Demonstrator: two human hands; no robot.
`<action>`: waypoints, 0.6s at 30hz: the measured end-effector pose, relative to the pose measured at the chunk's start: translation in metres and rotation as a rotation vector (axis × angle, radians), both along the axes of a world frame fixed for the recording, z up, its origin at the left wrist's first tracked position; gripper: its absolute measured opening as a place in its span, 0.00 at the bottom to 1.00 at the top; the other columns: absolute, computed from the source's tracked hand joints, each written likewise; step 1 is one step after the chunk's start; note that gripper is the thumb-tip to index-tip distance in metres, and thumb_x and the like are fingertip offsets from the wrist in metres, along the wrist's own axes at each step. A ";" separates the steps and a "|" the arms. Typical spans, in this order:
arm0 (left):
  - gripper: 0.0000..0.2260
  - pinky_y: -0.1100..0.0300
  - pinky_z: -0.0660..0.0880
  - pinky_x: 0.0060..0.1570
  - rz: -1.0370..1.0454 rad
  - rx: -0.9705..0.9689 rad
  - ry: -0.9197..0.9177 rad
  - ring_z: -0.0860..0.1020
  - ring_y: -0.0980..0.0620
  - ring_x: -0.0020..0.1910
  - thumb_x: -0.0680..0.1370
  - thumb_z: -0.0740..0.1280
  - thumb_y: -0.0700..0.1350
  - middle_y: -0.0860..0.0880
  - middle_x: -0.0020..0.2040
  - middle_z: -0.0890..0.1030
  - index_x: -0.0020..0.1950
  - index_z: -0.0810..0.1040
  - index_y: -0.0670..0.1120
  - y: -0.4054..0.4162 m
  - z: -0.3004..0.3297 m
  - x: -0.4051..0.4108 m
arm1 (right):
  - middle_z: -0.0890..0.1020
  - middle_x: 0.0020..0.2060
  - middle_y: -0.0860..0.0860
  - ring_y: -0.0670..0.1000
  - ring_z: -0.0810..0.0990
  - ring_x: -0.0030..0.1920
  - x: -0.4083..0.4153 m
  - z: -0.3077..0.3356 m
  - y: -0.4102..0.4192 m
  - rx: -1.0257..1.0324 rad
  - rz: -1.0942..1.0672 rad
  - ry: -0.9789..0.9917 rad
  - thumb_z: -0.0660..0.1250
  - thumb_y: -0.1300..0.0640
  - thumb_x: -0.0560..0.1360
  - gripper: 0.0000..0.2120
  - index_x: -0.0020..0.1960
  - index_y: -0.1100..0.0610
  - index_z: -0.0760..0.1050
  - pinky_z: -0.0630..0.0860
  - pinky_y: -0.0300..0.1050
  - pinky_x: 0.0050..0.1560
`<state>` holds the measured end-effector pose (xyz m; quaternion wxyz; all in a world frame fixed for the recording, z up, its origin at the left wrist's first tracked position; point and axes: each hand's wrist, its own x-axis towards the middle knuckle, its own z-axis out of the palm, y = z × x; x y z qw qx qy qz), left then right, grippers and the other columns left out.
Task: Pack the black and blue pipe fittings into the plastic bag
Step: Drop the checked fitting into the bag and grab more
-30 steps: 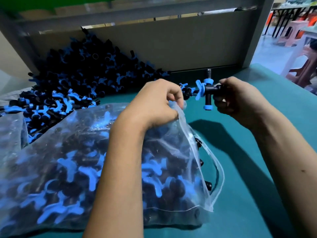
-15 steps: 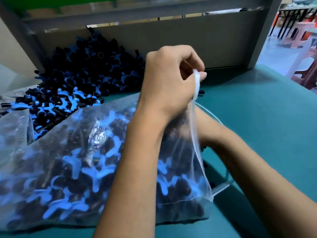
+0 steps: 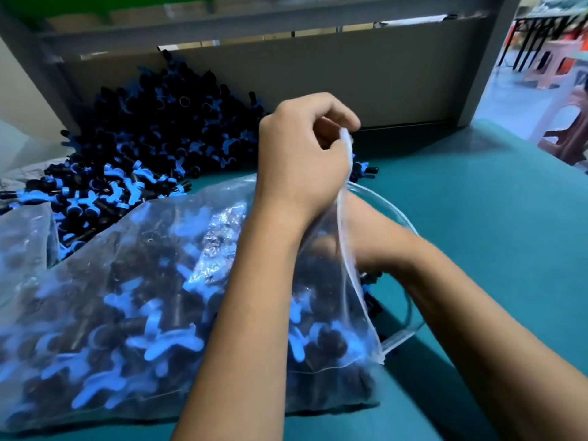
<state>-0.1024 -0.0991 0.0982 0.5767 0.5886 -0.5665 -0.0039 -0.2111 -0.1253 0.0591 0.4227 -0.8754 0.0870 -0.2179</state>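
The plastic bag (image 3: 133,291) lies across the lower left and centre of the frame on the teal desk (image 3: 493,218), already bulging with black and blue pipe fittings (image 3: 159,345). Its film is thin, clear and crinkled, with a thicker strip along the mouth. It looks limp and slippery, and that strip is the sensible place to take hold, since the load inside is likely heavy enough to stretch the film if lifted by a pinch of it alone.

The left hand (image 3: 302,154), at centre, pinches the upper edge of the mouth between thumb and curled fingers and holds it up and open. The right forearm runs from the lower right into the opening; the right hand (image 3: 321,246) is inside, blurred behind the film — whether it grips a fitting cannot be told.

The fittings are small, hard moulded plastic: black tubular bodies with blue winged collars, rigid and light one by one, knobbly enough to snag each other and the film. A loose heap (image 3: 152,148) of them fills the upper left against a grey metal panel (image 3: 366,74) — a few strays (image 3: 366,170) lie just beyond the left hand.
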 end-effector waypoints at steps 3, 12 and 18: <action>0.09 0.62 0.77 0.40 0.223 0.151 0.046 0.81 0.54 0.36 0.70 0.68 0.37 0.54 0.34 0.83 0.37 0.84 0.50 -0.002 -0.012 0.005 | 0.84 0.38 0.51 0.44 0.81 0.39 -0.021 0.008 -0.033 0.205 -0.022 -0.109 0.68 0.74 0.74 0.09 0.46 0.63 0.83 0.77 0.39 0.39; 0.09 0.50 0.80 0.57 0.111 0.904 -0.307 0.82 0.42 0.54 0.73 0.66 0.40 0.47 0.51 0.85 0.46 0.85 0.50 -0.007 -0.044 -0.001 | 0.84 0.42 0.52 0.51 0.80 0.40 0.003 -0.060 -0.133 0.125 -0.966 0.075 0.68 0.63 0.74 0.08 0.47 0.53 0.82 0.75 0.43 0.43; 0.13 0.51 0.79 0.59 0.097 0.892 -0.328 0.80 0.43 0.57 0.76 0.63 0.40 0.47 0.54 0.85 0.51 0.86 0.50 -0.004 -0.041 0.001 | 0.60 0.79 0.53 0.61 0.58 0.77 0.055 -0.073 -0.146 -0.567 -0.484 0.668 0.66 0.49 0.77 0.30 0.78 0.40 0.62 0.62 0.59 0.73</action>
